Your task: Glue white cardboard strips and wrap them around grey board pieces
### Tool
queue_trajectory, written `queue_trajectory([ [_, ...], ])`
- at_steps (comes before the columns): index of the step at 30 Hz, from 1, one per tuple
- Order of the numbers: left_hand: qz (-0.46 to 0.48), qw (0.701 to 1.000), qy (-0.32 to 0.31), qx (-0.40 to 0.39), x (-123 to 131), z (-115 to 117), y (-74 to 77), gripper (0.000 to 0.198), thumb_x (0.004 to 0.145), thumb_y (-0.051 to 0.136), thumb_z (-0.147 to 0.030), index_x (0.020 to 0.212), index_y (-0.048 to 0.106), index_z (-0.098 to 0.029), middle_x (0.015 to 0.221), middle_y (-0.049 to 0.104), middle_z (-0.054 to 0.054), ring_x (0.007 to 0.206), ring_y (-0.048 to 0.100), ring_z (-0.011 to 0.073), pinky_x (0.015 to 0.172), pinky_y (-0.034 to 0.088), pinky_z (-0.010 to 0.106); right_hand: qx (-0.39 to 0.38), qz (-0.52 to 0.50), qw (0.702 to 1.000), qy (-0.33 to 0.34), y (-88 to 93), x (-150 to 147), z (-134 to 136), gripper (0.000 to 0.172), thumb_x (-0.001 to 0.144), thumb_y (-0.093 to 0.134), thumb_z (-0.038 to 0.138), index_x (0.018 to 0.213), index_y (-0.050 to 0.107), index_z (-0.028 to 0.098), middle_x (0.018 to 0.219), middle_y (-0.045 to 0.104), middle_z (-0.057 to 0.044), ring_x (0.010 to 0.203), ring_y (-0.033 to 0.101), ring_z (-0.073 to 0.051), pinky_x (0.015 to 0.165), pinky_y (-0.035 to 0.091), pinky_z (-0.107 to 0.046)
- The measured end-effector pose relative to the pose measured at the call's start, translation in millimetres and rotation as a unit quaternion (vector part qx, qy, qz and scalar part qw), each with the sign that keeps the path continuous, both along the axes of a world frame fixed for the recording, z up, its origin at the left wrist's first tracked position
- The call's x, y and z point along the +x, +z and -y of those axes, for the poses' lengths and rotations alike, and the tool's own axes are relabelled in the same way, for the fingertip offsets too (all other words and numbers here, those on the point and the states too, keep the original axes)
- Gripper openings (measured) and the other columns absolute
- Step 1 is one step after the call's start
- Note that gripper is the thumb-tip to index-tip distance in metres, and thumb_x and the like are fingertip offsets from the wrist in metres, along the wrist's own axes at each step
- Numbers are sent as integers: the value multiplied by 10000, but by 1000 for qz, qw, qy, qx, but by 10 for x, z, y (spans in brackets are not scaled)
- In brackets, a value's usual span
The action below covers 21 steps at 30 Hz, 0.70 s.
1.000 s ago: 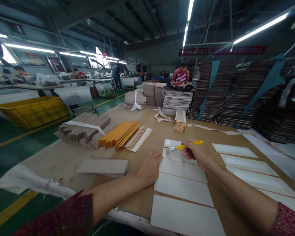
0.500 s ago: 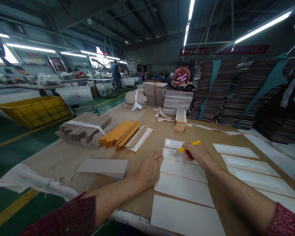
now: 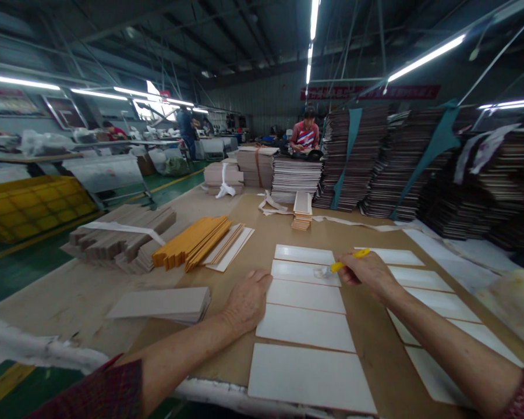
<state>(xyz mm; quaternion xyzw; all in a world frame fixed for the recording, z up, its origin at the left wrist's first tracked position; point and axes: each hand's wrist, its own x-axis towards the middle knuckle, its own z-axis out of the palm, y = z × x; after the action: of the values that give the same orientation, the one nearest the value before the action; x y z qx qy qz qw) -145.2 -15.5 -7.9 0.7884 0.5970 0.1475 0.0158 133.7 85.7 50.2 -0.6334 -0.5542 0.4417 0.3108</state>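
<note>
My right hand (image 3: 369, 270) is closed around a yellow-handled paintbrush (image 3: 337, 266). The bristles touch a glossy white panel (image 3: 294, 270), second from the far end of a column of several panels with thin orange-brown edges. My left hand (image 3: 247, 299) lies low on the table, fingers together and fairly flat, its fingertips at the left edge of that column. Nearer to me are larger white panels (image 3: 312, 377). Beyond my right wrist runs a second column of white panels (image 3: 436, 302), partly hidden by my forearm.
On the left lie a grey card stack (image 3: 161, 304), orange strips (image 3: 192, 241) and a banded grey bundle (image 3: 113, 241). A small stack of panels (image 3: 303, 203) stands farther back. Tall dark stacks (image 3: 353, 157) line the far right side, and a co-worker (image 3: 304, 134) is behind the table.
The brush has moved rightward along the same panel in my right hand. My left hand stays at the column's left edge. The camera view has turned slightly right.
</note>
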Motion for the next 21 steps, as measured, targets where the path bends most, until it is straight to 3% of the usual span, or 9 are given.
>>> queue_trajectory([
  [8, 1, 1000, 2, -3, 4, 4, 44, 388, 841, 446, -19, 1143, 659, -136, 1197, 663, 112, 1110, 564, 259, 1074, 444, 400, 18, 26, 999, -8, -49, 313, -54, 238, 986, 636, 316, 825, 635, 141, 633, 593, 62, 480, 544, -75, 481, 478, -205],
  [13, 4, 1000, 4, 0, 11, 9, 46, 383, 838, 455, -21, 1145, 658, -124, 1199, 662, 122, 1105, 563, 262, 1062, 454, 400, 25, -4, 999, -36, -6, 391, -28, 160, 965, 643, 235, 835, 645, 142, 607, 606, 61, 478, 575, -88, 468, 483, -204],
  [17, 7, 1000, 3, 2, 13, 9, 33, 360, 839, 466, -19, 1115, 660, -147, 1182, 661, 107, 1099, 560, 250, 1064, 449, 388, 49, -56, 995, -59, 134, 343, 41, 127, 929, 618, 179, 806, 638, 151, 546, 606, 50, 439, 567, -97, 428, 457, -191],
  [21, 8, 1000, 0, 3, 3, -4, 5, 321, 843, 486, -24, 1074, 661, -161, 1156, 659, 98, 1075, 565, 243, 1048, 454, 377, 58, -120, 991, -25, 217, 67, 108, 113, 944, 588, 164, 841, 632, 157, 581, 614, 53, 453, 564, -82, 440, 453, -174],
])
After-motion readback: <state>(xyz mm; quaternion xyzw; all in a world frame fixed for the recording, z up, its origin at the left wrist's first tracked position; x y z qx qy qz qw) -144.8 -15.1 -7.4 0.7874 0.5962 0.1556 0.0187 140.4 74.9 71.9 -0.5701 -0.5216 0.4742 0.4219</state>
